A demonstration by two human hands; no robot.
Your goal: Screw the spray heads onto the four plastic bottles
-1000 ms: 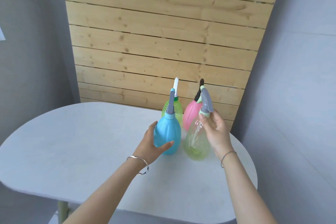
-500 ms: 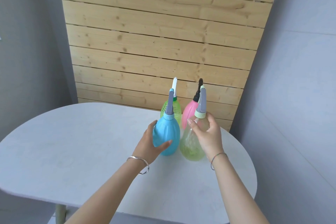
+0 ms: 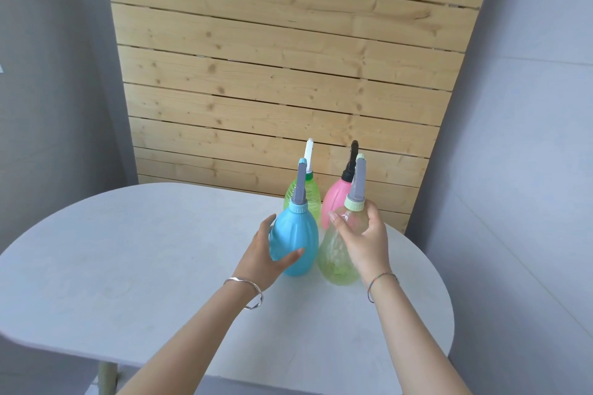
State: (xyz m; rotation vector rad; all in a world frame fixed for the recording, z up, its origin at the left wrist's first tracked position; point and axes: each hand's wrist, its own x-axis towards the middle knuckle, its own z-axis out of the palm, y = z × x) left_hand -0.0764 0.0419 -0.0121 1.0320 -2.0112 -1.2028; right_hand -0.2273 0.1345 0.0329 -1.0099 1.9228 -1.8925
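Several spray bottles stand together at the far right of the round grey table (image 3: pixel 134 269), each with a spray head on its neck. My left hand (image 3: pixel 264 258) wraps the lower side of the blue bottle (image 3: pixel 296 240), which carries a grey head (image 3: pixel 300 184). My right hand (image 3: pixel 364 239) grips the shoulder of the clear yellow-green bottle (image 3: pixel 333 261), just under its pale green collar and grey head (image 3: pixel 357 184). Behind them stand a green bottle (image 3: pixel 313 194) with a white head and a pink bottle (image 3: pixel 335 199) with a black head.
A light wooden slat panel (image 3: pixel 288 74) leans against the wall right behind the bottles. Grey walls close in on the left and right. The table's rounded right edge (image 3: pixel 449 308) lies close to my right arm.
The clear yellow-green bottle went from tilted to upright beside the blue one, and my right hand slid down from its head to its shoulder. My left hand stayed on the blue bottle.
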